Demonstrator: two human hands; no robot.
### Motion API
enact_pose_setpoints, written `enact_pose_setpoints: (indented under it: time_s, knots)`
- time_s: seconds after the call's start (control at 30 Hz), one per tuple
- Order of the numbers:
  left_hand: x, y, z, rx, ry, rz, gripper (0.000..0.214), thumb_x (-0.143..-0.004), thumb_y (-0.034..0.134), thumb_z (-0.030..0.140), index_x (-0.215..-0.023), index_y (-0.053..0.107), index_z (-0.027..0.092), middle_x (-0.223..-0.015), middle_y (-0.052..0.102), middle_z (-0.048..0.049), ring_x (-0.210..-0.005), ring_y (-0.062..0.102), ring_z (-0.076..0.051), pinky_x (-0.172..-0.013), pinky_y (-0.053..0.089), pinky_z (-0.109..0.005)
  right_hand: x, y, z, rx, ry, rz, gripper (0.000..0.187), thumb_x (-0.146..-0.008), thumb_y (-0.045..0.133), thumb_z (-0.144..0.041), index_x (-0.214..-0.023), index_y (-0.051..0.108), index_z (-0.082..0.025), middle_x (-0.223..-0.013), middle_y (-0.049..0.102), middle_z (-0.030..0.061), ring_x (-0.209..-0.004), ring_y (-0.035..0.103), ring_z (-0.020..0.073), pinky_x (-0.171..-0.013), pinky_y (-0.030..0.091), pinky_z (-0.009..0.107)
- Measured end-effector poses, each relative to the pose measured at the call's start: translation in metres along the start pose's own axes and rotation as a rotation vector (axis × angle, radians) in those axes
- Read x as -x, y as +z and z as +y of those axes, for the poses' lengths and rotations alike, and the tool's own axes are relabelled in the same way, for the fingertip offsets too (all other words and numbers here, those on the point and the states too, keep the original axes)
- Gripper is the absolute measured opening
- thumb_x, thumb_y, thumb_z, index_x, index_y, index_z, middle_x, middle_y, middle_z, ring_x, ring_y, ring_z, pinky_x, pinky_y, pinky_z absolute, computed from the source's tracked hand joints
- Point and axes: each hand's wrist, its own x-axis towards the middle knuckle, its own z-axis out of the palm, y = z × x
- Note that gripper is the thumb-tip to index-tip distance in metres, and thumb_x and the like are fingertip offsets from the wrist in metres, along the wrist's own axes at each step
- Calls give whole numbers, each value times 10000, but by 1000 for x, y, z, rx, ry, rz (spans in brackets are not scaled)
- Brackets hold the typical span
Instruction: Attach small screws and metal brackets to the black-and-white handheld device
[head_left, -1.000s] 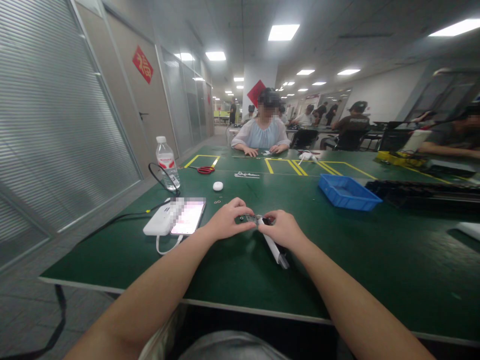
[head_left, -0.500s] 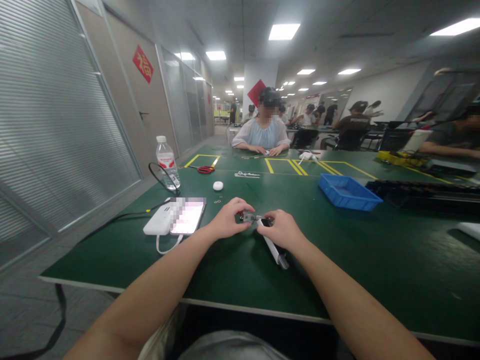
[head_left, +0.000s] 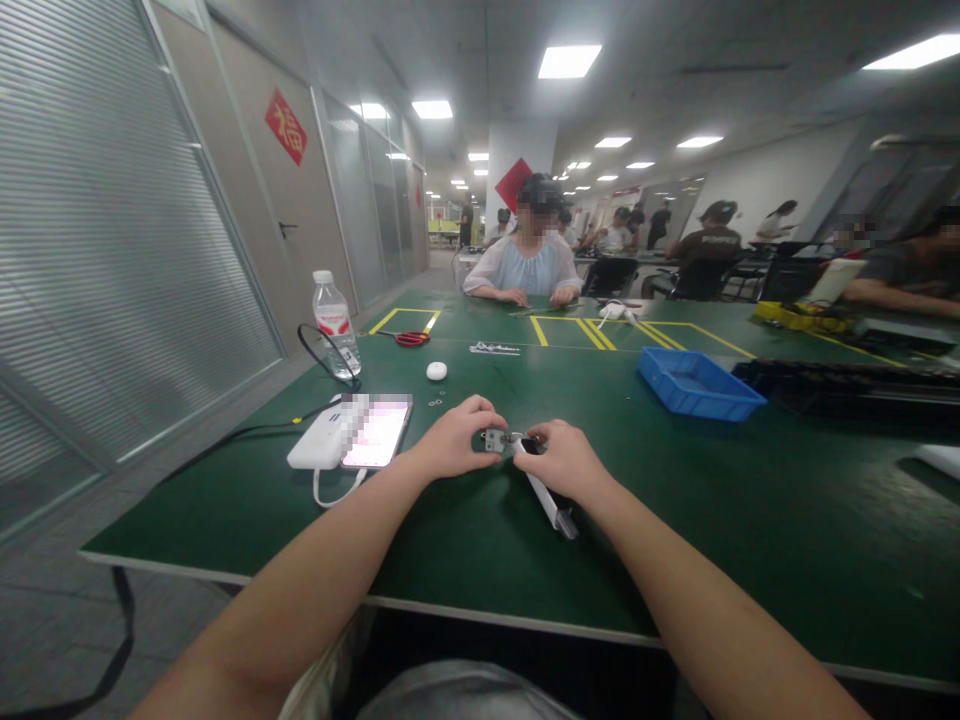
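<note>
A small metal plate was pinched between thumb and fingertips of the half-curled left hand, just left of the white bar's far end. Bar was gripped near that end by the right hand, closer to it; long axis slanted toward near right, above the bench. Plate-bar contact couldn't be made out; right fingertips partly hidden.
</note>
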Motion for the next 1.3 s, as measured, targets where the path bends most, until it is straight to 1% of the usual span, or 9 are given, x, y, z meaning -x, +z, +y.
enact_pose_setpoints:
  time_s: [0.07,0.2,0.27,0.43,0.57,0.7,0.83,1.1,1.3]
  knots:
    - [0,-1,0,-42,-2,-26,359,-674,700,268,-1016,616,197,-1011,533,-52,-930,544,-191,-844,451,-312,0,0,0,0,3,-1,404,-645,601,-367,-940,708,-111,-939,653,126,-851,596,219,-714,427,256]
    - [0,-2,1,-77,5,-53,304,-709,672,289,-994,623,192,-954,571,-47,-891,555,-186,-803,450,-293,0,1,0,-3,5,-6,402,-645,593,-365,-937,707,-114,-926,646,123,-829,593,213,-699,424,255]
    - [0,-2,2,-67,5,-50,295,-724,664,309,-989,625,187,-949,574,-49,-882,558,-182,-800,450,-291,0,0,0,-8,6,-7,399,-643,591,-366,-930,707,-114,-925,644,123,-831,591,212,-699,423,255]
    - [0,-2,6,22,22,-60,392,-704,692,391,-1024,616,179,-984,566,-65,-911,555,-186,-820,451,-299,-1,0,1,2,1,-18,390,-642,594,-366,-920,708,-118,-926,645,124,-842,592,216,-699,420,256]
    - [-1,-2,7,41,-1,-33,305,-725,668,348,-970,622,172,-958,565,-58,-880,554,-174,-798,457,-294,-1,0,1,1,-8,-20,391,-647,593,-384,-911,710,-120,-923,648,125,-831,595,216,-687,421,258]
    - [-1,-1,7,54,20,-1,237,-710,671,283,-910,623,166,-932,561,-45,-884,551,-165,-813,455,-290,0,0,0,4,-8,-15,382,-644,600,-376,-908,711,-124,-932,652,121,-835,598,213,-690,422,254]
    - [-2,-1,7,54,39,33,220,-719,662,292,-898,622,171,-918,551,-39,-887,546,-163,-816,452,-290,0,0,0,5,-12,-16,384,-645,595,-372,-914,709,-123,-946,652,123,-856,600,220,-698,423,258]
    - [-1,0,7,43,25,-2,202,-735,657,307,-885,637,173,-918,553,-44,-875,547,-162,-808,452,-288,-1,2,2,7,-12,-20,409,-643,602,-388,-935,707,-121,-961,650,125,-856,603,218,-701,429,258]
    - [-1,3,5,55,1,-24,270,-728,669,343,-928,611,172,-950,561,-51,-897,545,-173,-810,449,-294,-1,1,2,5,2,-23,397,-644,610,-382,-924,710,-119,-971,646,127,-858,604,220,-705,432,257]
